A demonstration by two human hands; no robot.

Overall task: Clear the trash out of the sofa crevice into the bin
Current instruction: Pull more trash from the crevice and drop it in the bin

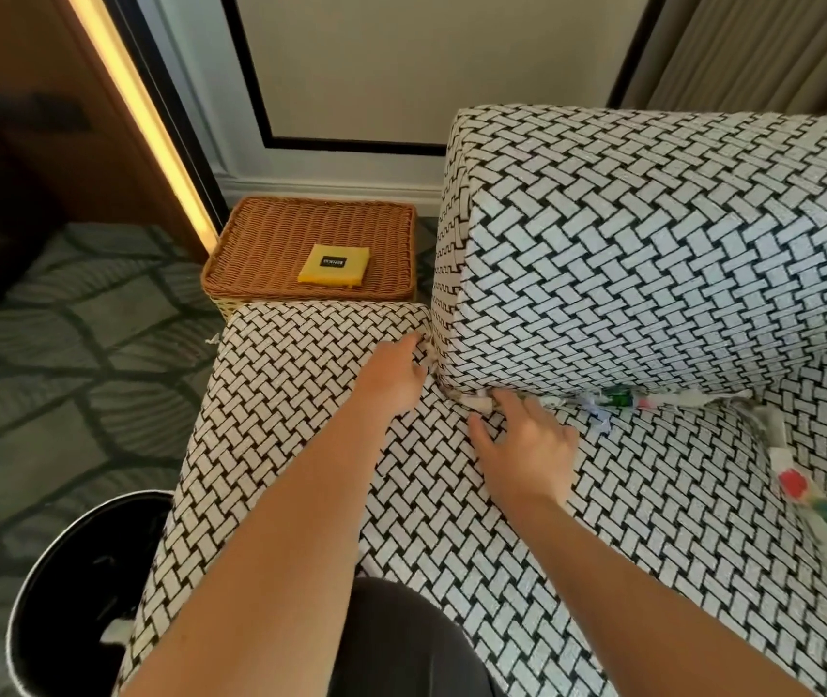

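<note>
Colourful scraps [612, 398] sat wedged in the sofa crevice [713, 398], more wrappers [799, 487] trailed off right, and the black bin [64, 570] stood left of the seat.

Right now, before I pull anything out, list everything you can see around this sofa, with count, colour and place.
sofa: one, black-and-white weave, centre and right
trash scraps: several, white, green, blue, red, wedged in the crevice under the backrest
wrapper: at least one, white with red and green, along the seat's right side
bin: one, black, floor at lower left
wicker basket: one, brown, beside the sofa by the wall
packet: one, yellow, on the basket
carpet: grey-green pattern, left
curtain: beige, upper right
left hand: fingers at the crevice's left corner
right hand: fingers spread beside a white scrap at the crevice
</note>
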